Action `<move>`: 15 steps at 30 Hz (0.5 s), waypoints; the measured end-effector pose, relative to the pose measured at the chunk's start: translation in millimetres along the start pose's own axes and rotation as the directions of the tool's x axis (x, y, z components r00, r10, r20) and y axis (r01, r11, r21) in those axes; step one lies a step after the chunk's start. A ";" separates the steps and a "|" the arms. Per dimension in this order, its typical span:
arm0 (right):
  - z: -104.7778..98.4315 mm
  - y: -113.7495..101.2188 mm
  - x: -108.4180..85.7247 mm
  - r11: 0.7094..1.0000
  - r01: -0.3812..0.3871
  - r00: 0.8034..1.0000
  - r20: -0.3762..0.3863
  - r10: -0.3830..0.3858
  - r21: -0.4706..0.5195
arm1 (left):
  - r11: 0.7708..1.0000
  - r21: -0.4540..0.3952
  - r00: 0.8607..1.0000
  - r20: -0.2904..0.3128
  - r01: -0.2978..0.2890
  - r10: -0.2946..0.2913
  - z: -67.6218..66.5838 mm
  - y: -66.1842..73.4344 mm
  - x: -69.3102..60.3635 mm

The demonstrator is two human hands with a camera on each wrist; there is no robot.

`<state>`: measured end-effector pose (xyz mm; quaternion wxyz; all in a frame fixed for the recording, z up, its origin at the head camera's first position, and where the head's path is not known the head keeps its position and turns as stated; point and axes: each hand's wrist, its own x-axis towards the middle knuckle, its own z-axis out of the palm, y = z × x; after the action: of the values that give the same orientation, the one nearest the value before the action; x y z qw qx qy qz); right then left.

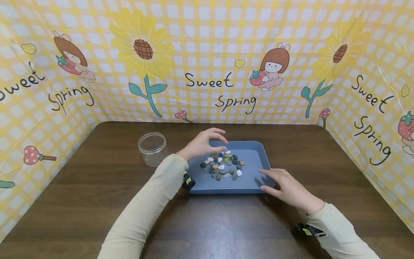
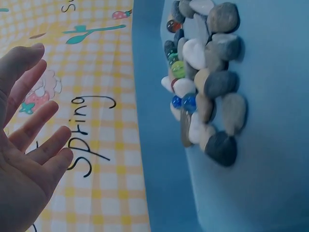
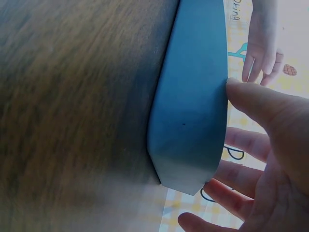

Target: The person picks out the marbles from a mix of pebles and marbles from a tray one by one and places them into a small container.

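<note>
Your left hand (image 1: 206, 142), fingers apart: eleven o'clock of pebbles (image 1: 221, 167). Your right hand (image 1: 288, 187), fingers apart: tray's (image 1: 226, 191) four o'clock. Backdrop (image 1: 207, 28), twelve o'clock: "Sweet Spring".

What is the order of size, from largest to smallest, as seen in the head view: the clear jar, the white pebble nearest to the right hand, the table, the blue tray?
1. table
2. blue tray
3. clear jar
4. white pebble

All differ clearly here.

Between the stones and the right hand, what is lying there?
Nothing lies there: the head view shows only a bare stretch of the blue tray between the stones and the right hand.
</note>
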<state>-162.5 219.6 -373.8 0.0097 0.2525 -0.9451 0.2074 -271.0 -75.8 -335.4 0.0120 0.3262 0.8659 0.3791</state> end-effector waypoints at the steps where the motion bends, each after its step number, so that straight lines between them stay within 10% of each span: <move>1: -0.1 -0.1 0.0 1.000 0.000 1.000 0.000 0.000 0.001 | 1.000 -0.006 1.000 0.010 0.006 -0.006 1.5 0.6 0.7; 15: -0.6 -1.2 0.4 1.000 -0.009 1.000 -0.002 0.009 0.004 | 0.998 -0.032 0.993 0.107 0.053 -0.049 18.7 2.7 14.3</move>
<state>-162.3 218.7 -372.8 0.0092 0.2479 -0.9458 0.2098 -275.8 -54.0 -343.7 0.0735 0.3234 0.8654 0.3757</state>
